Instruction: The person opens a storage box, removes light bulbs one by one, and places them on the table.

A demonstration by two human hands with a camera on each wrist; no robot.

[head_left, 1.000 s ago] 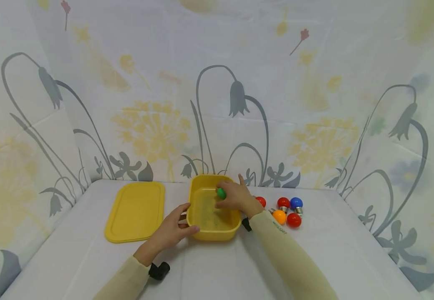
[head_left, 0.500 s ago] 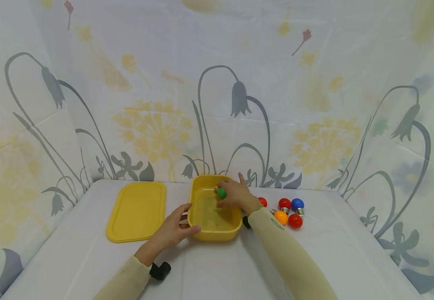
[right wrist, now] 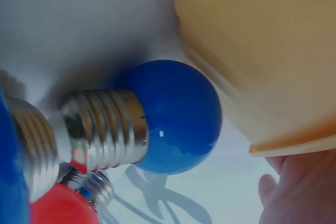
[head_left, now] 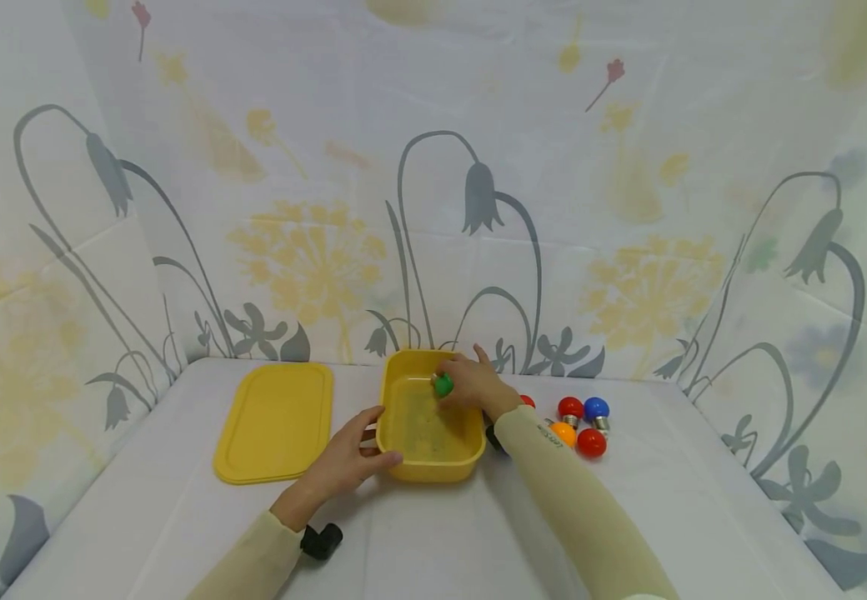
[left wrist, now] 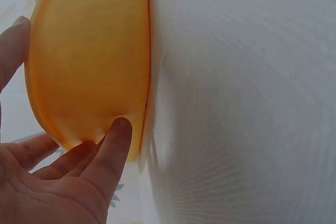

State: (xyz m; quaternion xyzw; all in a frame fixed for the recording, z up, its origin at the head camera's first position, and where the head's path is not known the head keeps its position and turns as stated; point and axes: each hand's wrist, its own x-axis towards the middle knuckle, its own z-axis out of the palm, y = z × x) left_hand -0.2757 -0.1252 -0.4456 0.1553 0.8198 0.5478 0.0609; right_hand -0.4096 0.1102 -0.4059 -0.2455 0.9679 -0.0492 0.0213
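A yellow plastic container (head_left: 433,472) stands upright near the middle of the table. My left hand (head_left: 345,461) holds it at its near left corner, thumb on the rim and fingers against the outer wall; the left wrist view shows these fingers (left wrist: 107,156) touching the translucent side. Inside the container, toward its right side, my right hand (head_left: 476,388) pinches a green light bulb (head_left: 444,385). The bulb's base points up and left, and part of it is hidden by my fingers. In the right wrist view, the right hand (right wrist: 307,190) shows only partly behind the container wall.
A yellow lid (head_left: 276,423) lies flat left of the container. Right of my right arm lie several bulbs, among them a blue bulb (head_left: 596,407), an orange bulb (head_left: 564,434) and a red bulb (head_left: 592,443). Another blue bulb (right wrist: 181,116) sits close beside the container wall.
My right hand has turned slightly with the green bulb, and its lower fingers have drawn in. The left hand and the container keep their places; the view has shifted a little.
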